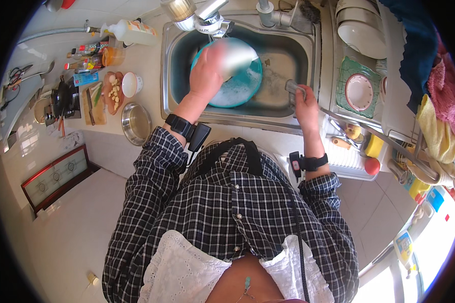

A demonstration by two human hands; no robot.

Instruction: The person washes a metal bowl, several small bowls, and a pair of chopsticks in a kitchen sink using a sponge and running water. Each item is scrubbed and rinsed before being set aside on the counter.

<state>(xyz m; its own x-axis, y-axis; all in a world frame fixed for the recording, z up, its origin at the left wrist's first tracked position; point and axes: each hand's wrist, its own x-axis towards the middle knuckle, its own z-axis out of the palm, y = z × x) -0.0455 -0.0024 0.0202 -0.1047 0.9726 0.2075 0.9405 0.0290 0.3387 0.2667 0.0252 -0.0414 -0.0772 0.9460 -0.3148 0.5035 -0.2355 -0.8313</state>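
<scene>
My left hand (205,74) holds a white dish (240,60), possibly a bowl, whose outline is blurred. It is over a round teal basin (237,92) of sudsy water, just below the faucet (210,19). The basin stands in the left part of a stainless steel sink (280,81). At the sink's right front side, my right hand (307,108) grips a crumpled grey cloth (294,90), with its fingers bent around it. Part of the dish's edge is hidden behind my left fingers.
Left on the counter are a steel pot (136,123), a small white bowl (132,85), and a cutting board (95,108) with a knife (90,106). To the right stand stacked bowls (362,38), a green tray (343,94) with a dish, and a utensil tray (337,163).
</scene>
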